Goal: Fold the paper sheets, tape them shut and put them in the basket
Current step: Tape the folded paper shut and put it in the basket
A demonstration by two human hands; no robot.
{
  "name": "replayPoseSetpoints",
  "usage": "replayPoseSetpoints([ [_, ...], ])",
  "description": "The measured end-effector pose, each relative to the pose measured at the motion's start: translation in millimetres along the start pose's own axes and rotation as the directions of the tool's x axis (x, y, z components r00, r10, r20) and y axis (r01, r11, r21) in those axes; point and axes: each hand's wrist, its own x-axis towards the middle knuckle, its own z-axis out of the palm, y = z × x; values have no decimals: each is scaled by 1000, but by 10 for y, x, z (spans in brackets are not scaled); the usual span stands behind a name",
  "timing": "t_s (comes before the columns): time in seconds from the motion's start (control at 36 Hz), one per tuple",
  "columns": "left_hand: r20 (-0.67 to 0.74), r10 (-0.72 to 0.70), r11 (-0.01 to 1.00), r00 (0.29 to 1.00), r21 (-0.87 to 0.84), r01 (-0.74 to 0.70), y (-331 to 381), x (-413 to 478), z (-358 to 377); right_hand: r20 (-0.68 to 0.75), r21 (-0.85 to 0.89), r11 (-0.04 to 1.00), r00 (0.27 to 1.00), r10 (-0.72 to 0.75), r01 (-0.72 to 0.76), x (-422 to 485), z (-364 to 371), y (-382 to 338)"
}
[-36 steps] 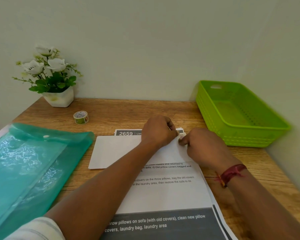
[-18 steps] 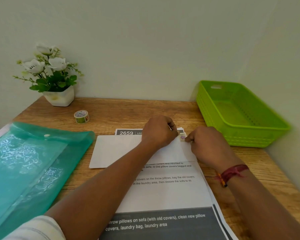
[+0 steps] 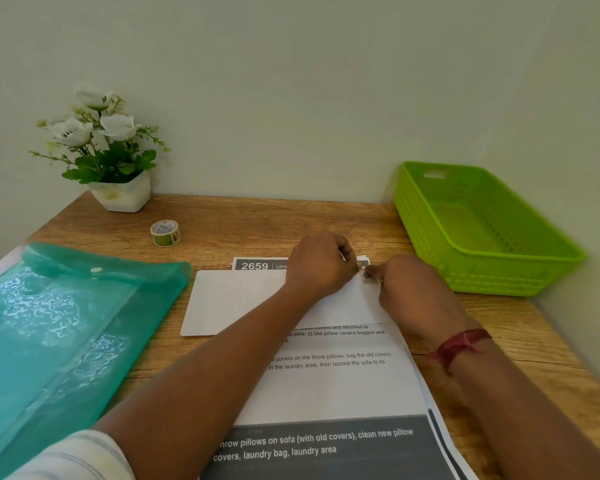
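The folded sheet (image 3: 232,299) lies on the counter (image 3: 257,223) over printed pages (image 3: 326,386) — the left hand (image 3: 321,265) pins its far edge in a curled grip so the right hand (image 3: 407,289), pinching a tape bit (image 3: 367,274), can seal it.

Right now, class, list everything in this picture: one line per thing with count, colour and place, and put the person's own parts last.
desk: one, brown wood, under everything
basket: one, lime green, back right
tape roll: one, white-green pattern, back left, near the plant
plant: one, potted, white flowers, back left corner
folder: one, clear teal, left side
printed sheets: a stack, white with dark bands, centre front; number unclear
folded sheet: one, white, across the stack's far end
tape piece: one, small, at the folded sheet's far right corner
wristband: one, red, right wrist
sleeve: one, pale striped, left arm
left hand: grips the folded sheet's far edge
right hand: pinches the tape piece
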Motion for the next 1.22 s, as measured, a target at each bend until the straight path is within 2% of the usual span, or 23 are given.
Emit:
replayPoseSetpoints([
  [0.56,-9,-16,1000,1000,2,16,8,2,-20,-39,65,994,995,87,-84,45,25,83],
  [0.94,-19,6,1000,1000,8,-5,-6,3,-11,-101,-3,1000,995,-2,1,-8,52,-56],
  [1.22,-21,-12,1000,1000,6,12,-2,7,-3,-68,97,995,997,30,-24,-22,-17,-103],
])
